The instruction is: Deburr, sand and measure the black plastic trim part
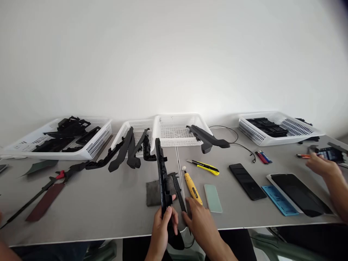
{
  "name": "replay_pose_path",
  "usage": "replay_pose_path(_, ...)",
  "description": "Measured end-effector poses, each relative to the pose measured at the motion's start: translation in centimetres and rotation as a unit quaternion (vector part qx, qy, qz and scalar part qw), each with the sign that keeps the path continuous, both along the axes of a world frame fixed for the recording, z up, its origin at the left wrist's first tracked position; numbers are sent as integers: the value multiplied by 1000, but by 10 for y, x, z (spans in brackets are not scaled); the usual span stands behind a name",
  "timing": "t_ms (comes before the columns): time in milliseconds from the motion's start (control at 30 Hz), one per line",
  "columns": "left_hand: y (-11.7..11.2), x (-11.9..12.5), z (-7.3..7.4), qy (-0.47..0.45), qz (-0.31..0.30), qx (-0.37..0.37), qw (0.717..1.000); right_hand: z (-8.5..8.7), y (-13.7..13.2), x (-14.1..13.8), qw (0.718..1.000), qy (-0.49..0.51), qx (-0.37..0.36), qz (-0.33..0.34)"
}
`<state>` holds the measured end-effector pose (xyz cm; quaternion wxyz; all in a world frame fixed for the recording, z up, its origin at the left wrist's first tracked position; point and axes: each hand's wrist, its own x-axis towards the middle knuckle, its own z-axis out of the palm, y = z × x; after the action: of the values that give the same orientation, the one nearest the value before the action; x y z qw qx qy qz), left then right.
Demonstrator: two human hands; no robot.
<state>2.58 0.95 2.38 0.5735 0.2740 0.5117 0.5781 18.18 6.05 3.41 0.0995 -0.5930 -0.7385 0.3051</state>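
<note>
On the head feed, clock centred on my left hand point(161, 226). It's wrapped around the long black trim part point(164, 192), thumb on the near face, fingers curled round the far side; grip is clamped on the lower third. Part stands tilted up, narrow end toward 12, flared end at 5 to 6 hanging in front of the edge of the table point(108, 203). Right hand point(201, 221) is at 3, fingertips at the lower end of the dark caliper point(179, 194), which lies toward 1; can't tell if they're closed on it or just resting. Yellow pen tool point(192, 188) also at 1, right beside those fingers. Grey cloth point(153, 194) at 12, partly behind the part. Handling, my read: hard moulded plastic, light, stiff lengthwise, maybe a bit of twist in the slim stretch. Smooth outer skin likely slippery and easy to scuff. Clips and ribs along the 12 o'clock stretch look like the fragile bits, so I'd keep pressure off them. Best hold: solid body just above the flare, pinched across the edges, which is about where the left hand is. Long lever past the grip, so I'd expect the tip to swing with any wrist roll.
</note>
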Motion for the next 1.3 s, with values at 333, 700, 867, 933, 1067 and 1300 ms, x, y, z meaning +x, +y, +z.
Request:
replay_pose_path(333, 0, -8, -11, -53, -68, 11, 996, 4, 22, -6, 993, -119, 7, 16)
replay_pose_path(700, 26, -9, 17, -56, -63, 11, 996, 29, 1, 20, 895, 420, -125, -84)
replay_pose_path(867, 41, 0, 20, -75, -54, 13, 996, 40, 13, 16, 846, 502, -166, -67)
replay_pose_path(933, 51, 2, 19, -83, -50, 1, 995, 36, 23, 16, 846, 500, -165, -78)
replay_pose_path(1067, 88, 3, 22, -75, -33, -20, 996, 27, 50, 31, 842, 511, -169, -31)
replay_pose_path(1300, 155, -11, 28, -55, -79, 32, 995, 31, 124, 34, 922, 382, -33, 55)
